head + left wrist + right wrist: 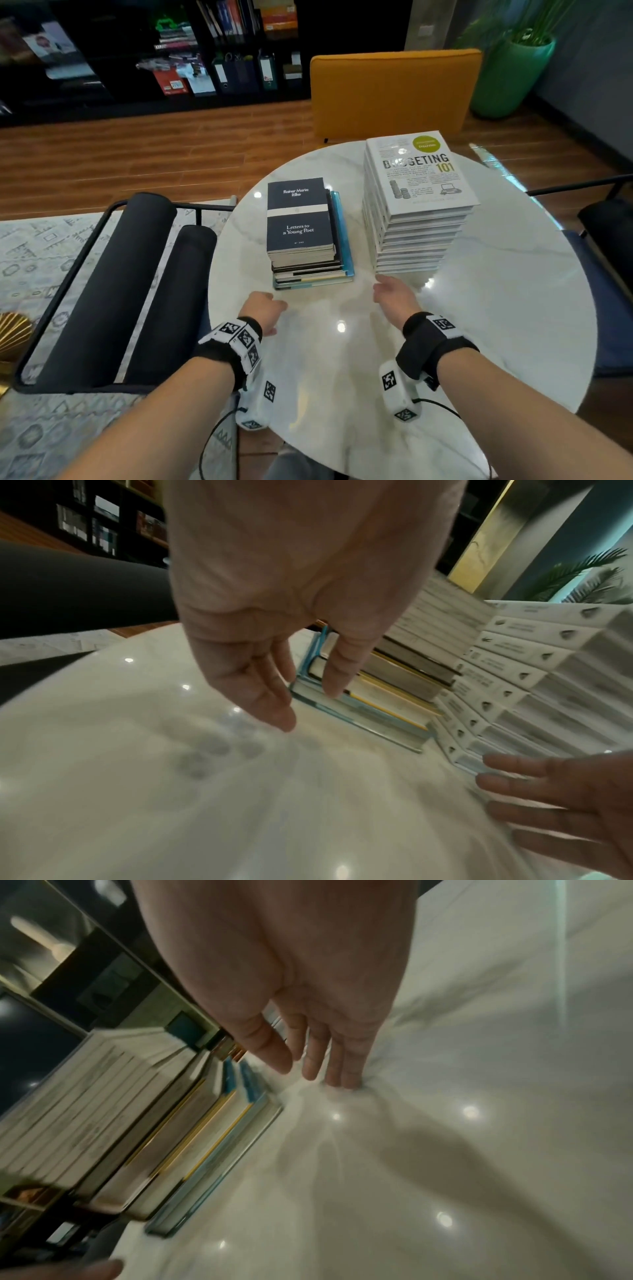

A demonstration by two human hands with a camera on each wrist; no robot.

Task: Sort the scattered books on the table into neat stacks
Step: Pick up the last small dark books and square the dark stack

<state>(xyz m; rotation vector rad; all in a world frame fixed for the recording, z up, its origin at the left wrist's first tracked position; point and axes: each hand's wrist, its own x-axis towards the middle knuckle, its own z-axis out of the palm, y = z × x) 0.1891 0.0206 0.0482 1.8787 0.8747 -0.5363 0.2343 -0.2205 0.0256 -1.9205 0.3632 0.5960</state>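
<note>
Books standing in two stacks on a round white tabletop point(496, 308), both hands hovering empty before them.

Item 1: dark stack point(305, 236), topped by "Letters to a Young Poet", lying just beyond the fingers point(270, 696) of the left hand point(262, 310); those fingers are hanging straight and relaxed, holding nothing, apart from the lowest blue-edged book. Item 2: taller white stack point(416, 205), topped by "Budgeting 101", sitting just beyond the right hand point(394, 294), whose fingers point(318, 1058) are stretching loosely toward its base, gripping nothing; whether they are touching it cannot be told. Item 3: orange chair point(394, 92), standing well beyond both stacks.
</note>
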